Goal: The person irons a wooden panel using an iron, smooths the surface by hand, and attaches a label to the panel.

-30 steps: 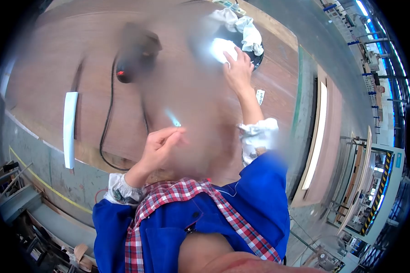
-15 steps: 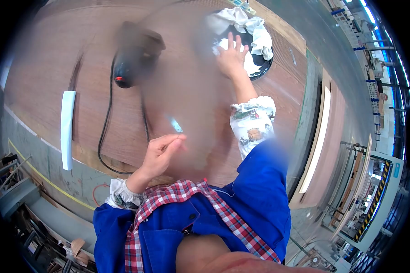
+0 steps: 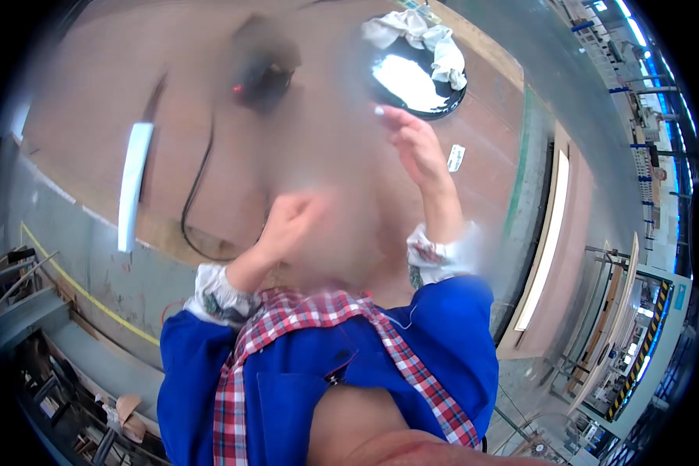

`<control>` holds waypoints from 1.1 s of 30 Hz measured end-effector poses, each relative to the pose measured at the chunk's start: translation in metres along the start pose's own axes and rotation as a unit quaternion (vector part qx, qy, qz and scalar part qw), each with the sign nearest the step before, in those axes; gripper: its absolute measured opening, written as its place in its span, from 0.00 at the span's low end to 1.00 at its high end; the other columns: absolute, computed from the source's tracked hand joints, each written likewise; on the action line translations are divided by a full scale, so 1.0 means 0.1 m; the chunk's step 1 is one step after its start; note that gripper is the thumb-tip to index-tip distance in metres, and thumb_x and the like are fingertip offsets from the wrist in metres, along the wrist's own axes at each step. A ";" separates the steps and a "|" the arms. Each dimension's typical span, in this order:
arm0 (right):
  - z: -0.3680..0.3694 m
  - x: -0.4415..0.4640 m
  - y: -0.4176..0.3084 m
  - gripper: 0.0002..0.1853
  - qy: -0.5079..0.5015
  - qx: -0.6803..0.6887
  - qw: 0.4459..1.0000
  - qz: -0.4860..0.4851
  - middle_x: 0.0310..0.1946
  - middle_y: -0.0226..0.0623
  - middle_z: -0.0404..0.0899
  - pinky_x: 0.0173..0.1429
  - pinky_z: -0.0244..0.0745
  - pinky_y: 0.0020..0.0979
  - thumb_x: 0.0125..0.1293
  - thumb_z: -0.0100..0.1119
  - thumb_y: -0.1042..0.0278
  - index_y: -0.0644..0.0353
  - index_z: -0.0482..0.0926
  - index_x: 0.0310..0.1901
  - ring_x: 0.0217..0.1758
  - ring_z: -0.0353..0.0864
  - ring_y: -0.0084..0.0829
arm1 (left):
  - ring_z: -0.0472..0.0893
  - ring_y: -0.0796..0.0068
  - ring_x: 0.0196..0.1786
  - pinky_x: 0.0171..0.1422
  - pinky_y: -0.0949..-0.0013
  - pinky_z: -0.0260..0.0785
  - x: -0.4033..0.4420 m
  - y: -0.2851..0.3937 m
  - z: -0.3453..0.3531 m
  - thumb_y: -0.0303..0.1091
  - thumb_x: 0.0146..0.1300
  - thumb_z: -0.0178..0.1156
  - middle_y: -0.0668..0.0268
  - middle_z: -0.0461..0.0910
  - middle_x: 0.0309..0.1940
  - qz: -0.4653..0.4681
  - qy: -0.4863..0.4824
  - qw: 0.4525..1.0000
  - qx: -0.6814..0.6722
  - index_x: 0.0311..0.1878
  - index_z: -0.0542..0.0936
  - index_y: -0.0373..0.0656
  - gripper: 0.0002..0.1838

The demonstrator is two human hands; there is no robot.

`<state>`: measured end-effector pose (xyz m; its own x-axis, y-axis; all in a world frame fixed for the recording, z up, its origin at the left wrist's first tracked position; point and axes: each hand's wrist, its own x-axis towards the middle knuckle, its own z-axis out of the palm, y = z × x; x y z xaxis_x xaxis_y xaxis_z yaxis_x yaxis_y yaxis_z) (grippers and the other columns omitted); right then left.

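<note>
The right hand (image 3: 418,147) is the nearer hand to the dish (image 3: 452,103). The dish rests on the table (image 3: 485,124), ahead of that hand and away from the body. Its near rim lies just beyond the fingers, and no contact is visible. The white paste (image 3: 408,82) in the dish forms an elongated patch; its long axis runs from far left to near right, obliquely across the line of the forearm. A cloth (image 3: 446,58) lies along the far and right side of the dish.

Right hand: partly open, fingers loosely bent; a small white spot shows at a fingertip, and no held object is visible.

Left hand (image 3: 293,220): fingers curled in, blurred, well apart from the dish on its near-left side. Whether it grips anything cannot be told.

A label (image 3: 456,158) lies just right of the right hand.
</note>
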<state>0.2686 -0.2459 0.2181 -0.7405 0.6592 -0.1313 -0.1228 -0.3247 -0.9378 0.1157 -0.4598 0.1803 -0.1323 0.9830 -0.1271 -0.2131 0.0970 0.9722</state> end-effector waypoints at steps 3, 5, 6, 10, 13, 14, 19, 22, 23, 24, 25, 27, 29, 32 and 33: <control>0.42 -0.43 -0.02 0.18 -0.071 0.041 0.996 0.032 0.55 0.41 0.76 0.62 0.66 0.29 0.58 0.53 0.78 0.68 0.76 0.52 0.58 0.73 0.27 | 0.76 0.80 0.33 0.40 0.76 0.69 0.08 0.00 0.06 0.33 0.71 0.50 0.64 0.81 0.31 0.065 0.017 0.997 -0.026 0.48 0.79 0.33 0.14; 0.53 -0.55 0.01 0.16 -0.071 0.056 0.995 0.045 0.53 0.41 0.78 0.60 0.69 0.29 0.61 0.57 0.75 0.67 0.77 0.51 0.55 0.76 0.26 | 0.75 0.80 0.33 0.40 0.76 0.68 0.15 0.06 0.12 0.33 0.71 0.50 0.64 0.81 0.31 0.072 0.001 0.997 -0.007 0.47 0.79 0.33 0.14; 0.58 -0.58 0.02 0.15 -0.071 0.063 0.994 0.050 0.52 0.40 0.78 0.59 0.70 0.29 0.62 0.59 0.74 0.67 0.77 0.51 0.53 0.77 0.25 | 0.75 0.80 0.33 0.40 0.77 0.68 0.18 0.09 0.13 0.33 0.71 0.50 0.64 0.80 0.31 0.075 -0.009 0.997 0.003 0.47 0.79 0.33 0.14; 0.65 -0.63 0.01 0.11 -0.038 -0.003 0.999 0.029 0.45 0.40 0.82 0.53 0.74 0.27 0.63 0.62 0.72 0.67 0.80 0.45 0.46 0.80 0.23 | 0.75 0.81 0.34 0.40 0.77 0.68 0.18 0.13 0.17 0.33 0.71 0.50 0.65 0.80 0.31 0.076 -0.021 0.996 0.028 0.46 0.80 0.32 0.14; 0.65 -0.61 -0.06 0.09 -0.030 -0.044 0.998 0.016 0.42 0.40 0.83 0.51 0.75 0.26 0.62 0.63 0.72 0.67 0.81 0.42 0.43 0.80 0.23 | 0.76 0.80 0.34 0.40 0.76 0.68 0.20 0.16 0.18 0.34 0.71 0.50 0.64 0.80 0.30 0.087 -0.020 0.996 0.027 0.46 0.80 0.32 0.14; 0.64 -0.60 -0.08 0.09 -0.025 -0.053 0.998 0.003 0.41 0.40 0.83 0.51 0.75 0.26 0.62 0.63 0.72 0.67 0.81 0.42 0.43 0.80 0.22 | 0.76 0.80 0.34 0.40 0.76 0.68 0.18 0.15 0.18 0.34 0.71 0.50 0.64 0.80 0.30 0.091 -0.022 0.995 0.031 0.46 0.80 0.31 0.14; 0.48 -0.44 -0.32 0.09 0.010 -0.092 0.994 -0.060 0.39 0.39 0.83 0.49 0.74 0.23 0.61 0.64 0.72 0.65 0.82 0.42 0.42 0.81 0.22 | 0.77 0.79 0.34 0.41 0.76 0.69 0.13 0.13 0.13 0.33 0.71 0.50 0.63 0.81 0.30 0.122 -0.029 0.991 0.050 0.45 0.79 0.30 0.14; 0.25 -0.31 -0.62 0.09 0.054 -0.095 0.987 -0.117 0.39 0.38 0.84 0.47 0.72 0.22 0.61 0.63 0.71 0.64 0.82 0.42 0.42 0.81 0.22 | 0.77 0.79 0.34 0.41 0.76 0.70 0.09 0.11 0.07 0.33 0.71 0.51 0.63 0.81 0.31 0.143 -0.035 0.988 0.047 0.46 0.79 0.30 0.14; 0.18 -0.28 -0.75 0.09 0.083 -0.065 0.981 -0.163 0.38 0.37 0.84 0.47 0.71 0.21 0.61 0.63 0.71 0.64 0.82 0.41 0.42 0.80 0.21 | 0.78 0.79 0.34 0.41 0.76 0.70 0.08 0.09 0.05 0.33 0.71 0.51 0.63 0.81 0.31 0.150 -0.034 0.987 0.045 0.46 0.79 0.30 0.14; 0.13 -0.27 -0.84 0.08 0.110 -0.034 0.971 -0.209 0.38 0.37 0.84 0.46 0.70 0.21 0.61 0.63 0.71 0.63 0.82 0.41 0.42 0.80 0.20 | 0.78 0.79 0.34 0.41 0.76 0.70 0.07 0.08 0.03 0.33 0.71 0.51 0.63 0.81 0.31 0.157 -0.032 0.986 0.043 0.47 0.79 0.30 0.14; 0.10 -0.30 -0.88 0.08 0.152 -0.045 0.959 -0.233 0.38 0.36 0.84 0.46 0.70 0.21 0.62 0.63 0.70 0.63 0.83 0.41 0.41 0.78 0.20 | 0.78 0.79 0.34 0.41 0.77 0.70 0.04 0.08 0.02 0.33 0.71 0.50 0.63 0.81 0.31 0.164 -0.024 0.986 0.032 0.47 0.79 0.31 0.14; 0.09 -0.32 -0.85 0.08 0.231 -0.062 0.930 -0.280 0.38 0.35 0.83 0.45 0.70 0.22 0.62 0.63 0.68 0.61 0.83 0.40 0.37 0.76 0.18 | 0.78 0.79 0.34 0.41 0.77 0.70 0.03 0.08 0.00 0.32 0.71 0.50 0.63 0.81 0.31 0.178 -0.006 0.984 0.013 0.47 0.79 0.31 0.14; 0.26 -0.39 -0.48 0.08 0.143 -0.141 0.949 -0.243 0.40 0.35 0.83 0.52 0.68 0.20 0.63 0.63 0.69 0.62 0.83 0.42 0.42 0.78 0.20 | 0.78 0.79 0.34 0.41 0.77 0.70 0.03 0.14 0.00 0.32 0.71 0.50 0.63 0.81 0.31 0.175 0.007 0.984 0.026 0.48 0.79 0.31 0.14; 0.82 -0.52 -0.10 0.10 0.056 -0.170 0.976 -0.122 0.41 0.34 0.83 0.51 0.69 0.21 0.63 0.63 0.70 0.65 0.83 0.43 0.42 0.78 0.20 | 0.77 0.81 0.35 0.41 0.77 0.70 0.06 0.20 0.03 0.32 0.71 0.51 0.64 0.81 0.32 0.158 0.012 0.986 0.041 0.48 0.79 0.32 0.13; 0.97 -0.54 -0.08 0.11 0.028 -0.154 0.983 -0.098 0.41 0.34 0.83 0.50 0.70 0.21 0.62 0.63 0.70 0.66 0.82 0.44 0.42 0.78 0.20 | 0.77 0.81 0.35 0.41 0.77 0.70 0.06 0.24 0.03 0.33 0.71 0.51 0.65 0.81 0.32 0.154 0.021 0.987 0.050 0.48 0.79 0.33 0.13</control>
<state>0.2457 -0.3445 0.2643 -0.6832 0.7283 0.0529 -0.0477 0.0279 -0.9985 0.1127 -0.4510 0.2037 -0.2167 0.9609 0.1722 -0.0608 -0.1893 0.9800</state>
